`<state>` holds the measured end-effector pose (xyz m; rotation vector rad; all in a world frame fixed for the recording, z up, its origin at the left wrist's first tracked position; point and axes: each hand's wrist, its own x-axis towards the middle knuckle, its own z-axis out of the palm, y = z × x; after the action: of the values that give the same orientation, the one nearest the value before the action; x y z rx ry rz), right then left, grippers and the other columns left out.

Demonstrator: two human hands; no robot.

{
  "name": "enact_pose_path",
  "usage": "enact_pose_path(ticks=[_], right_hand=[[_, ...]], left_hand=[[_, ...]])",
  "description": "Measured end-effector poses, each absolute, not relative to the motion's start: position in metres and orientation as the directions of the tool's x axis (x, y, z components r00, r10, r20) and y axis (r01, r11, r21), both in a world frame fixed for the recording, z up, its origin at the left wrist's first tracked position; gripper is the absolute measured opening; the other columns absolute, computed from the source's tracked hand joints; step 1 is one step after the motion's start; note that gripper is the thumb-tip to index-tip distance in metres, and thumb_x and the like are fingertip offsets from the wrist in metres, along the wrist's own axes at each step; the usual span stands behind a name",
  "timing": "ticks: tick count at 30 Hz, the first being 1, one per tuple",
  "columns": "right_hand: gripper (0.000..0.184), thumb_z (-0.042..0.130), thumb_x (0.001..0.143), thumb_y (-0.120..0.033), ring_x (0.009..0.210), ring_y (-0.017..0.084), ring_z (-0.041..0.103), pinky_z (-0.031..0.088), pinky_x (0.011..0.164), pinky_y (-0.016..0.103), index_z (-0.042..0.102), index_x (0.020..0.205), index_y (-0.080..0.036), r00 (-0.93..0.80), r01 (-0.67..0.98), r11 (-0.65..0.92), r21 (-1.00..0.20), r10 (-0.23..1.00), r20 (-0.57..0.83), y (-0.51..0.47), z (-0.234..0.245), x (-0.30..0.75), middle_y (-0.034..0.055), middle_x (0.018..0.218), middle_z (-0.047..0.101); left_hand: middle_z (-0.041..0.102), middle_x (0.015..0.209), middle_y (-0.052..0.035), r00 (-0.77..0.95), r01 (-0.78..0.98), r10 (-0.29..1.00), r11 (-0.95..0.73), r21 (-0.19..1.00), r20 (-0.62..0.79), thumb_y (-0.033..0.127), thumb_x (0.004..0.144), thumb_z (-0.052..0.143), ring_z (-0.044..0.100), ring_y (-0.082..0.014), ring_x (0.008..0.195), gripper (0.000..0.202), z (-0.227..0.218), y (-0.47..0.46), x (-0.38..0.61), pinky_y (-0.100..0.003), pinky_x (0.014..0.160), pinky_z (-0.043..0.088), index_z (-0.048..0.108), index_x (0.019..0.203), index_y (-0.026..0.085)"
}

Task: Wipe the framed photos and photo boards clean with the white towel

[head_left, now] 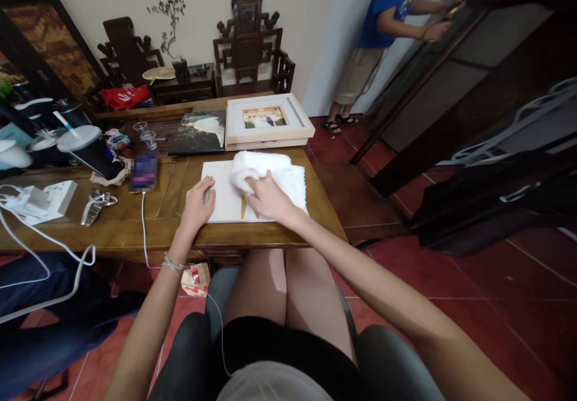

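A flat white board [220, 199] lies on the wooden table [135, 226] in front of me. My left hand [198, 202] presses on its left edge, fingers curled down and holding nothing. My right hand [265, 196] is closed on a white cloth [265, 172] bunched on top of the board. A thin yellow strip shows on the board under that hand.
Behind the board stand a white picture frame [268, 121] and a dark photo print [201, 131]. To the left are a phone on a cable [144, 172], plastic cups, a power strip [54, 199] and keys [94, 204]. A person in blue [383, 34] stands by the door.
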<state>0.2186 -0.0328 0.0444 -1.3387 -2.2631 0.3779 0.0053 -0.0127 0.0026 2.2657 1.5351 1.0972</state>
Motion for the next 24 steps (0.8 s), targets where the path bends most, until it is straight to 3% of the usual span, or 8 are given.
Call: enact_pose_path(ticks=[3,6,10,14,17,20,24], right_hand=[[0.027,0.042,0.08,-0.011,0.117,0.035,0.057,0.029,0.107,0.053,0.065,0.092,-0.015,-0.603,0.646,0.645,-0.407,0.759,0.246,-0.073,0.047,0.223,0.0144,0.102,0.07],[0.026,0.045,0.077,-0.009,0.101,0.031,0.064,0.034,0.103,0.047,0.066,0.086,-0.021,-0.695,0.572,0.702,-0.424,0.69,0.205,-0.094,0.054,0.239,0.0075,0.088,0.071],[0.023,0.045,0.091,-0.025,0.085,0.027,0.064,0.043,0.088,0.039,0.064,0.08,-0.022,-0.668,0.579,0.666,-0.471,0.719,0.194,-0.071,0.058,0.253,0.005,0.077,0.068],[0.032,0.04,0.097,-0.035,0.09,0.028,0.064,0.044,0.084,0.036,0.066,0.088,-0.018,-0.512,0.687,0.576,-0.442,0.816,0.268,-0.016,0.052,0.243,0.0105,0.093,0.071],[0.031,0.038,0.095,-0.025,0.102,0.032,0.063,0.041,0.094,0.043,0.066,0.102,-0.014,-0.418,0.788,0.49,-0.373,0.87,0.26,0.012,0.048,0.221,0.0162,0.11,0.069],[0.029,0.043,0.089,-0.017,0.12,0.039,0.053,0.026,0.106,0.06,0.064,0.108,-0.009,-0.388,0.835,0.449,-0.317,0.89,0.238,0.012,0.045,0.202,0.0236,0.12,0.064],[0.028,0.044,0.085,-0.013,0.135,0.036,0.041,0.018,0.111,0.062,0.064,0.104,-0.01,-0.568,0.749,0.606,-0.269,0.796,0.21,-0.027,0.045,0.198,0.0207,0.114,0.066]], left_hand=[[0.068,0.125,-0.011,0.2,0.723,0.863,-0.449,0.525,0.463,0.017,0.087,0.051,0.058,-0.0249,0.125,0.029,0.002,-0.013,0.005,-0.044,0.112,0.042,0.069,0.109,0.016],[0.067,0.126,-0.0121,0.204,0.729,0.863,-0.449,0.516,0.462,0.016,0.087,0.05,0.058,-0.0251,0.126,0.029,0.002,-0.012,0.006,-0.044,0.112,0.042,0.069,0.11,0.015],[0.067,0.126,-0.0134,0.201,0.728,0.862,-0.45,0.518,0.466,0.016,0.087,0.05,0.059,-0.0253,0.125,0.03,0.002,-0.012,0.006,-0.044,0.112,0.042,0.069,0.109,0.013],[0.068,0.125,-0.0112,0.194,0.729,0.867,-0.441,0.524,0.459,0.017,0.087,0.05,0.059,-0.0251,0.125,0.029,0.003,-0.012,0.005,-0.044,0.112,0.042,0.07,0.109,0.016],[0.068,0.125,-0.0112,0.192,0.732,0.867,-0.439,0.521,0.46,0.018,0.088,0.05,0.059,-0.0246,0.125,0.028,0.003,-0.012,0.005,-0.043,0.111,0.043,0.07,0.108,0.016],[0.068,0.125,-0.0125,0.198,0.731,0.867,-0.441,0.52,0.457,0.018,0.087,0.051,0.059,-0.0246,0.125,0.029,0.003,-0.012,0.004,-0.042,0.111,0.043,0.07,0.109,0.014],[0.067,0.127,-0.0123,0.204,0.723,0.867,-0.446,0.527,0.454,0.016,0.088,0.048,0.058,-0.0247,0.126,0.031,0.003,-0.012,0.004,-0.043,0.112,0.041,0.069,0.111,0.014]])
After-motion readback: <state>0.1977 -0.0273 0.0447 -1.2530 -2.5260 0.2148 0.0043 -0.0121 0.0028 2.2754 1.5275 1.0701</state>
